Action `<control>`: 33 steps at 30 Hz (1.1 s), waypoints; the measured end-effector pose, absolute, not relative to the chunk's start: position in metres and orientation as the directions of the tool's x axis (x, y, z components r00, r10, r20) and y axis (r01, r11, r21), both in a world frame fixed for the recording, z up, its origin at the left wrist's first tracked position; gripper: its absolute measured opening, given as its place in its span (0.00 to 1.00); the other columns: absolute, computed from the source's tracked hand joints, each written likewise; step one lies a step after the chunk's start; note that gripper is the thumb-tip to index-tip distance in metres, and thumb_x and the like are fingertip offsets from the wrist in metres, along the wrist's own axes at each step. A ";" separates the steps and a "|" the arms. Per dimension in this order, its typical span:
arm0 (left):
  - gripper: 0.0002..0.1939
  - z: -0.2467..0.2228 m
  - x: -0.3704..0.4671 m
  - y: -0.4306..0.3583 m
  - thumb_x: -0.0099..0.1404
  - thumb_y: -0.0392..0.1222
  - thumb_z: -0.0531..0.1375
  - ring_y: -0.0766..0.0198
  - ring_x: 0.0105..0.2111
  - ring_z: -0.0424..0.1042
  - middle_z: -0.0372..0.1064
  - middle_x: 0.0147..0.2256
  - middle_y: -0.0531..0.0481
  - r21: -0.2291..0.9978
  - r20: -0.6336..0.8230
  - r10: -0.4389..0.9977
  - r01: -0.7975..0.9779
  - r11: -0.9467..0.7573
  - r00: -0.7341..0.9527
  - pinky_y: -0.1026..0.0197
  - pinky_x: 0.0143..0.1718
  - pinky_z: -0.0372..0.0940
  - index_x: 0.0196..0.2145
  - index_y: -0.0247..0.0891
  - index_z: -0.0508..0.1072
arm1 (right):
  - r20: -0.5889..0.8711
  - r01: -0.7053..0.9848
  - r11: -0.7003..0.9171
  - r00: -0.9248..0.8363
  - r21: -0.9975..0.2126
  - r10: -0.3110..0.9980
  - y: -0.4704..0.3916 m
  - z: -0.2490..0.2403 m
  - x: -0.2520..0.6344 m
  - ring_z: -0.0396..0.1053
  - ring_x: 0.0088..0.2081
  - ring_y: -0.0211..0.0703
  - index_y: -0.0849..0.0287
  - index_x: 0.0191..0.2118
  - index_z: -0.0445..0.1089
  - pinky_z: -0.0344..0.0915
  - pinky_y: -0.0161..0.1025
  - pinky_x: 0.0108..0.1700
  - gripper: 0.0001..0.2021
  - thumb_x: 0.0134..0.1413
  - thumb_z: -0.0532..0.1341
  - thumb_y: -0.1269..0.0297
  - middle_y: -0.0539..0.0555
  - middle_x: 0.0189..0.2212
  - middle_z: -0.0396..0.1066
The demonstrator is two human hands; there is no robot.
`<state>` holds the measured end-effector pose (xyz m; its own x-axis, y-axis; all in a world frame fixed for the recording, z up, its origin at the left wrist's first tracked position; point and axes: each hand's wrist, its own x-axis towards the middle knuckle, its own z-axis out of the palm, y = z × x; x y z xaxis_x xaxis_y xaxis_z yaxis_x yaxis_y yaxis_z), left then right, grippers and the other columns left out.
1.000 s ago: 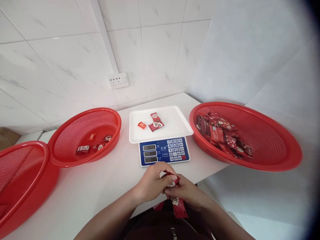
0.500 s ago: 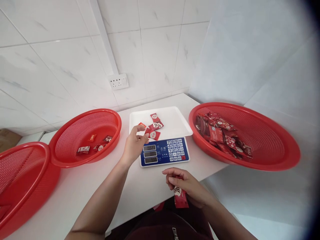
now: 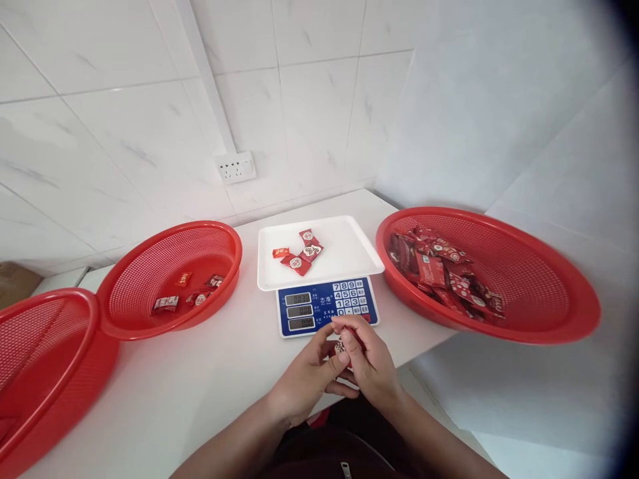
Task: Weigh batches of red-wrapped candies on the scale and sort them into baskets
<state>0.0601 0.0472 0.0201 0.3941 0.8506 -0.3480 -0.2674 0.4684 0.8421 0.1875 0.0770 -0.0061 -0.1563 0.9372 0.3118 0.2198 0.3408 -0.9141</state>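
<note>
Head camera shows both your hands brought together low in front of you, just off the near edge of the electronic scale (image 3: 327, 309). Your left hand (image 3: 312, 374) is partly closed, thumb pressed on a small red packet (image 3: 340, 346), its lower fingers loosely spread. Your right hand (image 3: 372, 359) curls in from the other side, thumb and fingers bent over the same packet, so you have it pinched between both hands and most of it is hidden. Behind the scale's blue keypad, the white tray (image 3: 344, 256) carries three red packets (image 3: 296, 264) bunched together, with an orange packet (image 3: 280, 253) at their left. Just beside the tray on your right, a red basket (image 3: 519, 266) holds a heap of dark red packets (image 3: 432, 271) and overhangs the table (image 3: 200, 392). Toward your left, a second basket (image 3: 134, 286) has a few packets (image 3: 166, 303) scattered on its bottom, and a third basket (image 3: 92, 359) stands against it, cut off by the picture's edge.
</note>
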 end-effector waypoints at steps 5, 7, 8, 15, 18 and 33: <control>0.21 0.014 0.051 0.051 0.57 0.43 0.62 0.67 0.30 0.70 0.69 0.37 0.46 0.888 -0.271 0.897 -0.269 0.373 0.348 0.64 0.32 0.66 0.48 0.36 0.67 | 0.492 0.328 0.570 -0.295 -0.754 0.819 0.077 -0.007 0.181 0.69 0.39 0.44 0.55 0.46 0.66 0.68 0.41 0.40 0.12 0.59 0.51 0.65 0.56 0.38 0.70; 0.21 0.013 0.048 0.051 0.57 0.43 0.63 0.68 0.29 0.69 0.69 0.33 0.48 0.897 -0.260 0.906 -0.263 0.355 0.333 0.65 0.30 0.65 0.47 0.36 0.68 | 0.501 0.350 0.588 -0.313 -0.729 0.807 0.077 -0.008 0.180 0.69 0.40 0.44 0.55 0.46 0.66 0.68 0.42 0.41 0.12 0.58 0.51 0.66 0.56 0.38 0.70; 0.21 0.012 0.047 0.051 0.56 0.42 0.63 0.68 0.28 0.69 0.69 0.32 0.49 0.903 -0.258 0.913 -0.257 0.343 0.315 0.65 0.30 0.65 0.48 0.36 0.67 | 0.499 0.359 0.589 -0.317 -0.724 0.806 0.078 -0.008 0.179 0.68 0.41 0.45 0.55 0.46 0.66 0.68 0.42 0.41 0.12 0.58 0.51 0.66 0.57 0.39 0.70; 0.23 0.011 0.034 0.048 0.52 0.39 0.65 0.69 0.23 0.69 0.63 0.28 0.57 0.935 -0.267 0.956 -0.207 0.287 0.119 0.63 0.26 0.65 0.45 0.39 0.63 | 0.173 0.300 0.274 -0.323 -0.914 0.930 0.082 -0.009 0.177 0.69 0.30 0.41 0.57 0.39 0.66 0.67 0.37 0.29 0.10 0.56 0.53 0.59 0.53 0.30 0.69; 0.18 0.008 0.029 0.047 0.53 0.38 0.64 0.71 0.23 0.68 0.64 0.30 0.57 0.947 -0.238 0.967 -0.201 0.252 0.090 0.65 0.25 0.64 0.39 0.40 0.61 | -0.116 0.242 -0.008 -0.433 -0.970 0.894 0.082 -0.007 0.178 0.59 0.16 0.33 0.57 0.31 0.63 0.56 0.31 0.16 0.11 0.56 0.52 0.55 0.45 0.21 0.63; 0.17 0.005 0.012 0.034 0.63 0.49 0.54 0.67 0.30 0.67 0.62 0.41 0.49 0.992 -0.121 0.992 -0.026 0.122 0.040 0.61 0.31 0.65 0.48 0.43 0.59 | 0.379 0.649 0.341 -0.087 -0.680 0.921 0.188 0.038 0.188 0.66 0.28 0.41 0.58 0.50 0.64 0.64 0.43 0.36 0.20 0.54 0.55 0.54 0.56 0.38 0.70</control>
